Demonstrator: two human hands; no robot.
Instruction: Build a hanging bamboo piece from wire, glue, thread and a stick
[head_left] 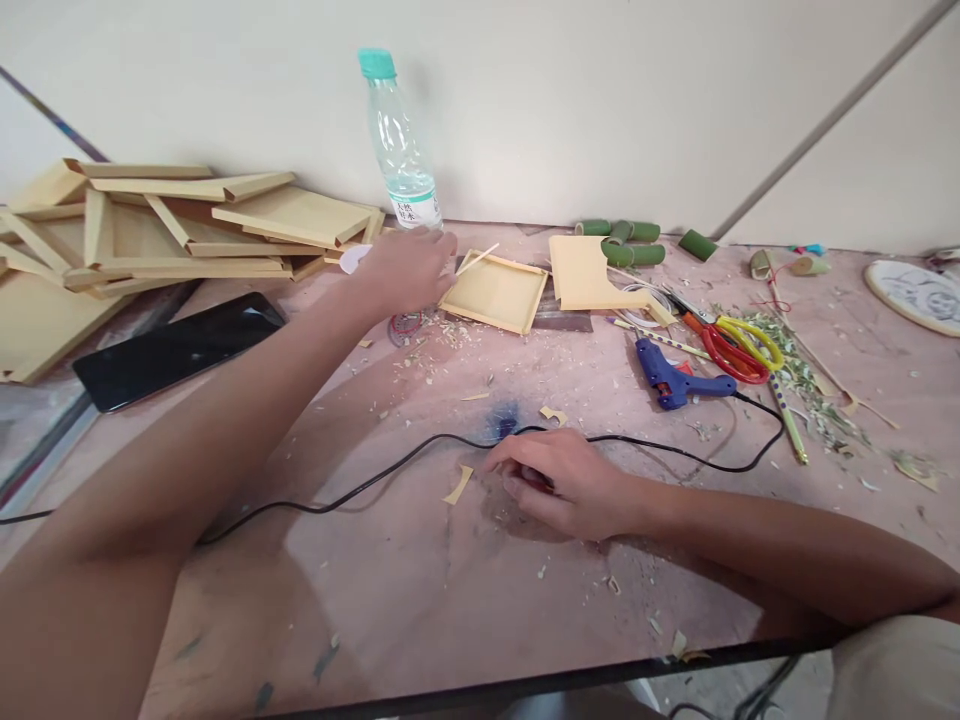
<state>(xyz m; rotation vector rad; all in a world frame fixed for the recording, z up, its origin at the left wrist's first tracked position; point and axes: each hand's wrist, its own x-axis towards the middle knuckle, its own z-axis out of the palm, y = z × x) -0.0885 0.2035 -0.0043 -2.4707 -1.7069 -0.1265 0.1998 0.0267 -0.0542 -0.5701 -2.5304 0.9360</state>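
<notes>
My left hand [409,270] reaches to the back of the table, in front of a water bottle [405,150] with a teal cap. Its back faces me and hides most of the fingers, so its grip is unclear. Just right of it is a shallow tan tray [501,290], with a thin pale stick [478,258] across its edge. My right hand [566,482] rests on the table near the front, fingers curled around a small dark reddish thing that is mostly hidden. A curved tan scrap [458,484] lies left of it, and a black cord [420,448] runs behind it.
Tan box pieces [247,215] are heaped at back left, behind a black phone [180,350]. To the right lie a blue glue gun [679,375], scissors [739,350], a cut tan sheet [589,270] and green bamboo pieces [634,252]. Shavings [814,375] litter the table.
</notes>
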